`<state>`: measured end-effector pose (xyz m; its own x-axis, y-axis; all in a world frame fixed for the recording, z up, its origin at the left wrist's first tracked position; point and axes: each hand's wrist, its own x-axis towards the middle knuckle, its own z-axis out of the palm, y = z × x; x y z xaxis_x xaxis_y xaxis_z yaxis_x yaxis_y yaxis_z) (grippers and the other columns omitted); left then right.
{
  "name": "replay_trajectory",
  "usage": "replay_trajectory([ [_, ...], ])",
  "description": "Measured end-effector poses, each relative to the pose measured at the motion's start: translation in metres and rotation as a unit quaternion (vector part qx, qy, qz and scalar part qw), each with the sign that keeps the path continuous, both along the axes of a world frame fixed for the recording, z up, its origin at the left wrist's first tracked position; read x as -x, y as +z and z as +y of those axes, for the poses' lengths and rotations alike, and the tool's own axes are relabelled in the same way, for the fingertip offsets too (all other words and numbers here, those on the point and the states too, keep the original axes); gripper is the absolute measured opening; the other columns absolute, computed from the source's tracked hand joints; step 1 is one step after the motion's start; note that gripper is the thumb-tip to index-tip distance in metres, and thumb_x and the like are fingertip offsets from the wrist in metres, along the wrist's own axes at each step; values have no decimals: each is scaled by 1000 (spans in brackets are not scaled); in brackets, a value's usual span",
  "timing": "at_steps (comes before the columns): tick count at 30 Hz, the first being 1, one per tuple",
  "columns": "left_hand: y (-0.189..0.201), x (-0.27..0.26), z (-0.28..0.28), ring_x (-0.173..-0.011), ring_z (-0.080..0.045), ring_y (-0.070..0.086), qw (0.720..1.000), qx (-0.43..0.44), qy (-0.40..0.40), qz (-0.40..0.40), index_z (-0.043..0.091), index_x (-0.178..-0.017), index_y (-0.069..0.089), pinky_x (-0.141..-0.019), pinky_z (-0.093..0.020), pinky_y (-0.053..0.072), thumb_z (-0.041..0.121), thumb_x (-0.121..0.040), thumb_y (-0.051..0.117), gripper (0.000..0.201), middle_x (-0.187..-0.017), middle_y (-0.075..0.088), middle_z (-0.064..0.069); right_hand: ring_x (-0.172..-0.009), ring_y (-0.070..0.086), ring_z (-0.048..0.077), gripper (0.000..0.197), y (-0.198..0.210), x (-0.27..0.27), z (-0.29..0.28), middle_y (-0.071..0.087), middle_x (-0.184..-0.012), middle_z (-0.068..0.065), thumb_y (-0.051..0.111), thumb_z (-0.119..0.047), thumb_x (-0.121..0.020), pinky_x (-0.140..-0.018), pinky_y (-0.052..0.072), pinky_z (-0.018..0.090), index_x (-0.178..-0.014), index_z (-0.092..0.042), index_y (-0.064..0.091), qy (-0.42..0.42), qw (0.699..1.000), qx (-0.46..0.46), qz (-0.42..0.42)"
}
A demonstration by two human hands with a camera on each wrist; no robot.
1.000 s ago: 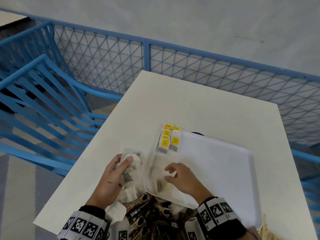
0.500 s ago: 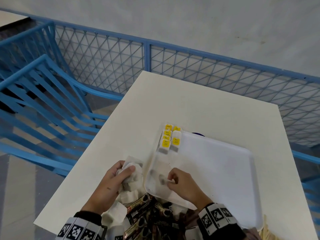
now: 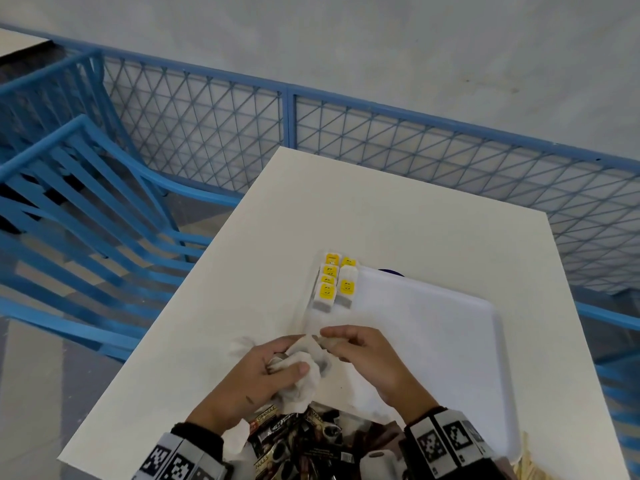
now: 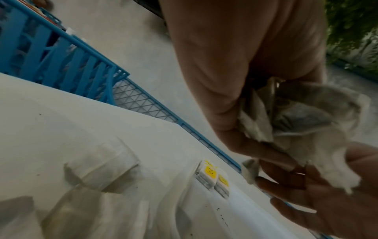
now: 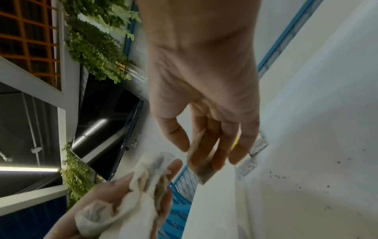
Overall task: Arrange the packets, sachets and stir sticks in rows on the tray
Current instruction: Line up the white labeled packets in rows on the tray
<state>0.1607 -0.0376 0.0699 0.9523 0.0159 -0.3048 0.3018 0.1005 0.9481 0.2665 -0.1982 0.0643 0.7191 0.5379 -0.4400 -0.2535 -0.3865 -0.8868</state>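
A white tray (image 3: 433,327) lies on the pale table (image 3: 398,220), and at its far left corner stand two short rows of white sachets with yellow labels (image 3: 334,282), packed side by side and overlapping; the left row runs partly along or over the tray's edge. Just nearer than these rows, above the tray's near left part, the two hands meet. The left hand (image 3: 256,379) is curled round a crumpled bunch of white tea bags (image 3: 301,375), thumb pressed across the top of the bunch and fingers wrapped beneath it. The right hand (image 3: 367,355) has its fingers bent only a little; between the thumb and the first fingers it pinches a single tea bag (image 5: 199,163), which hangs down from the fingertips just beside the bunch, its lower end showing a dark filling. Whether that bag touches the bunch cannot be told. At the table's near edge, below both wrists, lies a heap of dark printed packets (image 3: 294,441) mixed with more loose white bags (image 3: 235,441); both wrists wear bands with black-and-white square markers. Behind the table runs a blue mesh fence (image 3: 381,147), and to the left stands a blue slatted frame (image 3: 86,209).
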Motion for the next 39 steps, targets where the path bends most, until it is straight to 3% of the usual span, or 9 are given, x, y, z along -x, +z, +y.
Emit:
replay_trajectory([
  [3, -2, 0, 1, -108, -6, 62, 999, -30, -34, -15, 23, -121, 61, -84, -18, 49, 10, -90, 59, 33, -120, 66, 3, -77, 56, 0, 35, 3, -2, -3, 63, -84, -13, 54, 0, -85, -69, 44, 5, -111, -19, 67, 34, 999, 26, 2],
  [6, -11, -1, 2, -124, 4, 47, 987, -138, -78, -39, 30, -103, 70, -99, -18, 40, 13, -89, 60, 24, -136, 51, 19, -90, 60, 5, 38, 5, -5, -5, 67, -93, -6, 51, 5, -85, -77, 46, 8, -111, -18, 67, 39, 999, 24, 11],
  [11, -7, -5, -5, -111, 3, 56, 976, -194, -63, -73, 33, -100, 70, -86, -11, 45, 10, -89, 59, 27, -122, 57, 24, -100, 63, 9, 30, 11, -7, -4, 70, -105, 0, 54, -4, -87, -86, 47, 19, -109, -19, 68, 29, 998, -13, 53],
  [15, -6, -5, -5, -80, -5, 63, 992, -109, -49, -43, 21, -103, 69, -60, -17, 49, 9, -92, 56, 20, -100, 67, 7, -85, 62, 14, 29, 7, -7, -2, 65, -96, 1, 52, -8, -89, -75, 46, 25, -114, -23, 58, -11, 998, -30, 61],
  [19, 0, -2, -2, -62, -5, 59, 1000, 15, -5, 15, 11, -105, 68, -48, -18, 44, 11, -94, 52, 19, -78, 68, 3, -91, 56, 11, 31, -3, -6, -4, 54, -108, -3, 63, -20, -86, -76, 47, 23, -115, -26, 52, -9, 999, 17, 42],
  [27, -16, -5, 6, -67, -10, 60, 996, 67, 34, 50, 14, -106, 70, -53, -21, 45, 42, -72, 65, 44, -81, 66, -4, -78, 65, 11, 15, -18, -1, 1, 68, -91, 5, 60, 1, -84, -74, 51, 20, -95, -8, 65, 9, 994, -74, 75],
  [32, -25, -4, 14, -80, -17, 63, 995, 55, 70, 44, 18, -110, 69, -59, -26, 45, 43, -76, 61, 43, -96, 70, -10, -77, 65, 17, 11, -35, -11, 0, 68, -85, 10, 63, 2, -83, -76, 55, 22, -91, -4, 67, -108, 987, -78, 84],
  [37, -32, 2, 21, -72, -11, 64, 989, 82, 118, 32, 15, -103, 72, -56, -21, 48, 25, -90, 58, 22, -87, 70, -6, -67, 60, 17, 8, -56, -36, 2, 64, -77, 10, 65, 1, -82, -62, 52, 22, -88, -2, 62, -240, 968, -19, 71],
  [39, -35, 5, 25, -81, -15, 66, 988, 87, 127, 29, 16, -106, 72, -61, -21, 50, 36, -82, 65, 32, -95, 71, -10, -65, 59, 17, 9, -64, -46, 5, 65, -77, 10, 68, -3, -80, -66, 53, 27, -85, -5, 62, -256, 965, 13, 49],
])
